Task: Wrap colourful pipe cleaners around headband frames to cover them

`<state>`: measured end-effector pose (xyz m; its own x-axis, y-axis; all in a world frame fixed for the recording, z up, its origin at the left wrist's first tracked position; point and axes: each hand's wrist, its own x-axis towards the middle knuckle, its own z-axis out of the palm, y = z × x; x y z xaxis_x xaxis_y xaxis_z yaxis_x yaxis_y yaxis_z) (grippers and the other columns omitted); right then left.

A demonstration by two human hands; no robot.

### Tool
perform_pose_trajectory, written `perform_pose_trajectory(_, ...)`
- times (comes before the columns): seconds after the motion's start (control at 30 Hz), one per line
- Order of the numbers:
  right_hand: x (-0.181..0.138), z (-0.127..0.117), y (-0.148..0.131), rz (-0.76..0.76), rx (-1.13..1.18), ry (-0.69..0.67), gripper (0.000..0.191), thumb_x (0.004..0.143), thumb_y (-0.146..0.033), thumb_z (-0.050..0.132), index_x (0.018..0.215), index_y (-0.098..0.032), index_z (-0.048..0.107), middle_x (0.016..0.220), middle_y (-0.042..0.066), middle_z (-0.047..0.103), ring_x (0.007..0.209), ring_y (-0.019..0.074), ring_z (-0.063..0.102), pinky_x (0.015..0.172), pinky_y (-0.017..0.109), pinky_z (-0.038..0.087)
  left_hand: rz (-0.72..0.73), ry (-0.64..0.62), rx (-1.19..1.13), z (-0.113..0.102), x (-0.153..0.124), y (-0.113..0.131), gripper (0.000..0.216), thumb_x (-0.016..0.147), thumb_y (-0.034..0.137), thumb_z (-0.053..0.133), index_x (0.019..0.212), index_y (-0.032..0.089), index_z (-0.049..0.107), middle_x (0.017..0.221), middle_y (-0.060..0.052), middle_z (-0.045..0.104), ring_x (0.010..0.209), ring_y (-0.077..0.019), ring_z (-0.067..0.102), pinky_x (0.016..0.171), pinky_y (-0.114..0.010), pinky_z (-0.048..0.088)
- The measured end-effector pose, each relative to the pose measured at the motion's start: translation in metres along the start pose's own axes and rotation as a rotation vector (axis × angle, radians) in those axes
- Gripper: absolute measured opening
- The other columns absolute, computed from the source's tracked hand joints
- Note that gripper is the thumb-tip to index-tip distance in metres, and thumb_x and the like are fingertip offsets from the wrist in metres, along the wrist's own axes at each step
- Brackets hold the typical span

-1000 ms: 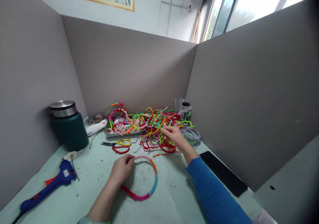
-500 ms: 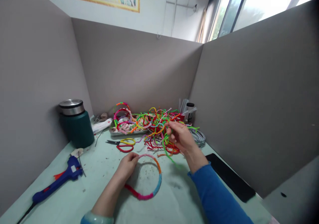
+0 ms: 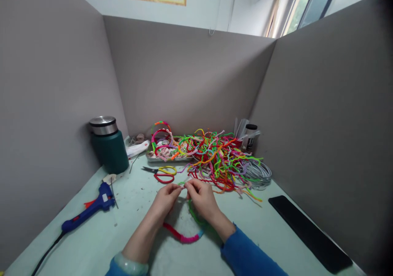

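Note:
My left hand (image 3: 163,202) pinches the top of a ring wrapped in coloured yarn (image 3: 187,240), its red, magenta and blue lower part showing below the hands. My right hand (image 3: 203,199) is closed on a green yarn strand (image 3: 193,214), whose tail hangs under the fingers. The fingertips of both hands almost meet at the ring's top. My fingers cover most of that spot. Just beyond lie scissors (image 3: 164,178) with one yellow and one red handle.
A tangled heap of coloured strands (image 3: 221,155) lies behind the hands, beside a metal tray (image 3: 168,160) holding wrapped rings. A wire coil (image 3: 259,173) and black strip (image 3: 307,231) are at right. A blue glue gun (image 3: 92,210) and green flask (image 3: 110,151) are at left.
My right hand has come down and left from the strand heap, bringing the green strand to the ring's top beside my left hand. The view has shifted slightly.

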<state>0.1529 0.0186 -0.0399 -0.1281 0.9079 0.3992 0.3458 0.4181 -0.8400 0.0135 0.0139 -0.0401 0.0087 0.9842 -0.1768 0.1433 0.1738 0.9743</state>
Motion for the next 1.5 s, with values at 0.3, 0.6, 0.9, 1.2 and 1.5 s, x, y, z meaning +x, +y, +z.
perform_pose_trajectory(0.3,-0.013,0.005,-0.005,-0.19,-0.361,-0.037,0.025,0.087,-0.026,0.046,0.069,-0.02,0.062,0.062,0.001,0.062,0.054,0.0129,0.052,0.053,0.024,0.027,0.128,0.115,0.048,-0.003,0.005,-0.005,0.022,0.066,0.036,0.056,0.069,0.015,0.059,0.051,0.005,0.049,0.045,-0.008,0.04,0.044,-0.019,0.03)
perform_pose_trajectory(0.6,-0.012,0.005,-0.004,-0.117,-0.446,0.047,0.026,0.088,-0.025,0.043,0.072,-0.018,0.063,0.062,0.002,0.064,0.055,0.0113,0.055,0.054,0.022,0.028,0.072,0.055,-0.114,0.001,0.002,0.001,0.03,0.067,0.031,0.046,0.094,0.018,0.049,0.046,0.01,0.043,0.033,-0.0063,0.027,0.034,-0.017,0.021)
perform_pose_trajectory(0.9,-0.013,0.005,-0.001,-0.133,-0.427,0.024,0.025,0.088,-0.023,0.043,0.071,-0.018,0.062,0.063,0.002,0.064,0.056,0.0112,0.056,0.055,0.021,0.03,0.331,0.136,0.237,-0.004,0.004,-0.006,0.026,0.07,0.028,0.05,0.092,0.017,0.059,0.052,0.008,0.044,0.05,-0.0104,0.044,0.049,-0.02,0.032)
perform_pose_trajectory(1.2,-0.012,0.005,0.0,-0.128,-0.477,0.017,0.024,0.086,-0.022,0.045,0.068,-0.018,0.061,0.061,0.001,0.063,0.054,0.0104,0.054,0.054,0.022,0.027,0.36,0.263,0.58,-0.002,-0.004,-0.003,0.02,0.077,0.029,0.047,0.089,0.019,0.059,0.06,0.003,0.059,0.058,-0.0134,0.055,0.056,-0.022,0.035)
perform_pose_trajectory(1.5,-0.015,0.006,0.0,-0.143,-0.56,0.004,0.025,0.087,-0.024,0.044,0.068,-0.019,0.06,0.062,0.0,0.064,0.054,0.0103,0.055,0.053,0.023,0.025,0.353,0.262,0.664,-0.002,-0.001,-0.003,0.021,0.08,0.026,0.048,0.087,0.02,0.066,0.077,-0.003,0.071,0.068,-0.0148,0.062,0.063,-0.022,0.037)
